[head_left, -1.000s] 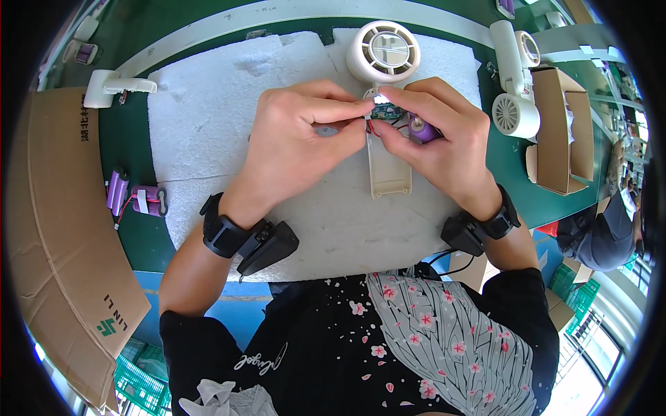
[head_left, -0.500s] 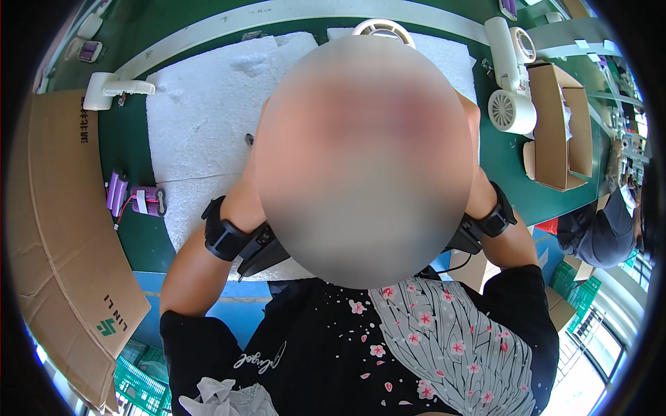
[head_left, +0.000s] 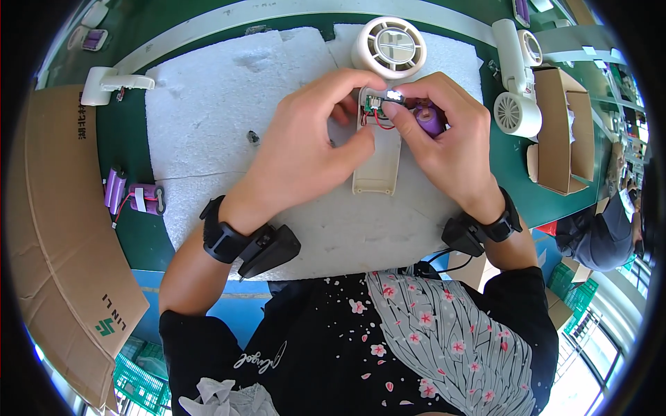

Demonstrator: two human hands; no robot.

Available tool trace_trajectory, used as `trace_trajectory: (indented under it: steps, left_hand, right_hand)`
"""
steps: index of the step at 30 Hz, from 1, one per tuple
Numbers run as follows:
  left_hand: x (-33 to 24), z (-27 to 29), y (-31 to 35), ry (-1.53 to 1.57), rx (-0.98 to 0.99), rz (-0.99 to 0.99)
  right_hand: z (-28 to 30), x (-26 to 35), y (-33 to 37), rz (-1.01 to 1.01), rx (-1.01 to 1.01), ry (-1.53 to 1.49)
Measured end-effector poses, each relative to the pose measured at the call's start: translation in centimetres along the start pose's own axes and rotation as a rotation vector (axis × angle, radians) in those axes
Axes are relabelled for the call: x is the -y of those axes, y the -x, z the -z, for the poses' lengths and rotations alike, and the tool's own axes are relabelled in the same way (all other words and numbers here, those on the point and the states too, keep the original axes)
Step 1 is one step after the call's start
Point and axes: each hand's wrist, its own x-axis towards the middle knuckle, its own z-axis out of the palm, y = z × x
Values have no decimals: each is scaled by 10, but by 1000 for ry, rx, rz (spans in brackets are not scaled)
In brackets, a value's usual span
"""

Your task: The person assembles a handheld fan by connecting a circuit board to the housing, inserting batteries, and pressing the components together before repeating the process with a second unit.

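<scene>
A cream-white handheld fan (head_left: 375, 163) lies on the foam mat with its round head (head_left: 393, 47) away from me and its long handle casing open. My left hand (head_left: 305, 139) has its fingers curled around the left side of the handle, just below the head. Inside the casing shows a small green circuit board (head_left: 374, 104) with red wires (head_left: 381, 123). The thumb and forefinger of my right hand (head_left: 451, 135) pinch at the board's right end, beside a bright spot. A purple battery (head_left: 429, 120) sits within that hand's curled fingers, partly hidden.
Purple battery packs (head_left: 146, 199) lie left of the foam mat (head_left: 208, 125). White fan parts stand at the far left (head_left: 111, 84) and far right (head_left: 517, 83). A large cardboard sheet (head_left: 62, 208) flanks the left, an open carton (head_left: 563, 132) the right. Another person (head_left: 600, 232) is at far right.
A blurred oval that covered my hands and most of the fan is gone from the view. Hands, handle, wires and battery now show; my forearms stay nearly in place.
</scene>
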Motion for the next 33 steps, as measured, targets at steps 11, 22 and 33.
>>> trace_trajectory:
  steps: [11, 22, 33]
  left_hand:
    - [1, 4, -4, 139, 37, 77]
    - [-2, -1, -4, 24, 9, 123]
    - [2, -4, -3, 34, -33, 104]
  right_hand:
    - [0, -3, 1, 90, 25, 0]
    - [-6, 0, 1, 142, -71, 43]
    - [-7, 2, 2, 147, -79, 105]
